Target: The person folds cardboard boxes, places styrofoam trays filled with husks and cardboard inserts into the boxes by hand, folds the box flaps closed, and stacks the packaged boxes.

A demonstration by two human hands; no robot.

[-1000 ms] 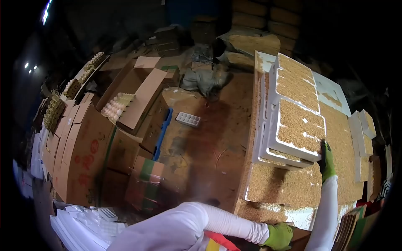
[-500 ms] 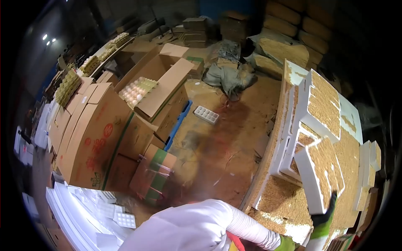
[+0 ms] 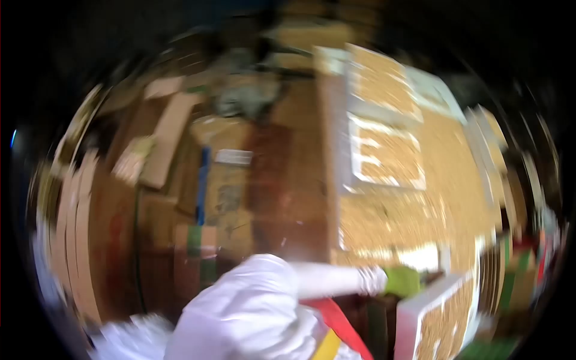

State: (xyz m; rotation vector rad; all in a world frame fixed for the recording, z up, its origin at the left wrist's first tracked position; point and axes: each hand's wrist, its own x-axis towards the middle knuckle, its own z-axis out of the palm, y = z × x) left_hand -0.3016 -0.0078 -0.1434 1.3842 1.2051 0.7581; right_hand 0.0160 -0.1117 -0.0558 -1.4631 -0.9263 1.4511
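Note:
A white foam box (image 3: pixel 441 321) packed with brown husk-like filling stands tilted at the lower right. Beside its upper left edge is my left hand (image 3: pixel 403 282) in a green glove, at the end of a white sleeve. Its fingers are blurred and partly hidden, so their grip cannot be made out. My right hand does not show. Another filled foam box (image 3: pixel 389 153) lies on the husk-covered table (image 3: pixel 456 156), with a further filled foam box (image 3: pixel 384 84) behind it.
Large cardboard boxes (image 3: pixel 108 240) stand on the left; an open one holds eggs (image 3: pixel 133 159). A white tray (image 3: pixel 234 157) lies on the floor. More foam boxes (image 3: pixel 486 150) line the table's right side. White plastic (image 3: pixel 132 339) is at lower left.
The view has swung right and blurred. The tilted foam box has come off the stack towards me, to the table's near end. My right hand, seen at that box before, no longer shows.

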